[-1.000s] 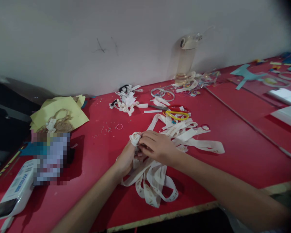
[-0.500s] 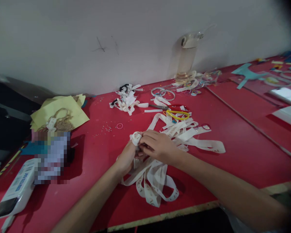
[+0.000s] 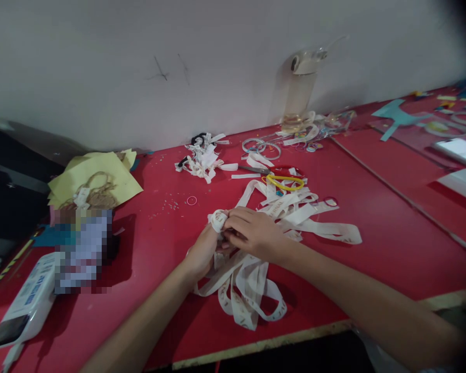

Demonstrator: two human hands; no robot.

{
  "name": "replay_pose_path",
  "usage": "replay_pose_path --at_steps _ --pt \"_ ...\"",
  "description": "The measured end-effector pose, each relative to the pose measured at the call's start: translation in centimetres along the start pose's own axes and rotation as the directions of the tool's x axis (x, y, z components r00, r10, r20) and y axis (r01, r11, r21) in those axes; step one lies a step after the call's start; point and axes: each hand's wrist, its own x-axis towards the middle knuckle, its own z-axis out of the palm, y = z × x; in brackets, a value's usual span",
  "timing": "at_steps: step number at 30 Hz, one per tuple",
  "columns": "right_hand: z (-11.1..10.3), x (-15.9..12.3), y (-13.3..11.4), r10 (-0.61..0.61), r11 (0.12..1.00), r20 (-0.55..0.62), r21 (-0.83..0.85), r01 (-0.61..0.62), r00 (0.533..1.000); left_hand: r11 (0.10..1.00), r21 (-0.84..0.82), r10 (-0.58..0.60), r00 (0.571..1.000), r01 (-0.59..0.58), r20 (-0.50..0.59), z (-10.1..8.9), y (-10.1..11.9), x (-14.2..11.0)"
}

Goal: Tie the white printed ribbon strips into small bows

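A long white printed ribbon lies in loose loops on the red table. My left hand is closed, and a folded bit of ribbon is wrapped round its raised fingertip. Over it, my right hand pinches that same ribbon with curled fingers. More flat strips of ribbon spread out to the right of my hands.
Scissors with red and yellow handles lie behind the strips. A pile of small ribbon bows, several rings and a clear bottle stand near the wall. Yellow paper and a white box sit left.
Both hands stay together on the ribbon with only slight finger movement. The view has shifted a little.
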Motion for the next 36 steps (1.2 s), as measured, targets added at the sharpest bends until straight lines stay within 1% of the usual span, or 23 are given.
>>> replay_pose_path --at_steps 6,12,19,26,31,36 --pt "-0.05 0.0 -0.06 0.0 1.0 0.005 -0.002 0.0 1.0 0.999 0.032 -0.003 0.998 0.004 -0.057 0.17 0.21 -0.18" --pt "-0.17 -0.02 -0.07 0.01 1.0 0.014 0.005 -0.01 1.0 0.999 0.041 0.008 0.999 -0.006 -0.043 0.25 0.31 -0.26" --pt "-0.16 -0.07 -0.08 0.018 1.0 0.025 0.022 -0.019 1.0 1.0 0.011 0.009 1.0 -0.009 -0.017 0.06 0.11 -0.1" --pt "-0.05 -0.08 0.05 0.013 0.999 0.015 0.029 -0.014 1.0 1.0 0.019 0.006 1.0 -0.006 -0.028 0.23 0.3 -0.28" --pt "-0.17 -0.08 -0.01 0.014 0.999 0.023 0.032 -0.015 1.0 1.0 -0.003 -0.018 0.999 0.018 -0.04 0.54 0.49 -0.34" --pt "-0.18 -0.09 -0.02 0.014 1.0 0.023 0.019 -0.015 1.0 1.0 -0.011 0.0 1.0 -0.001 -0.021 0.43 0.34 -0.27"
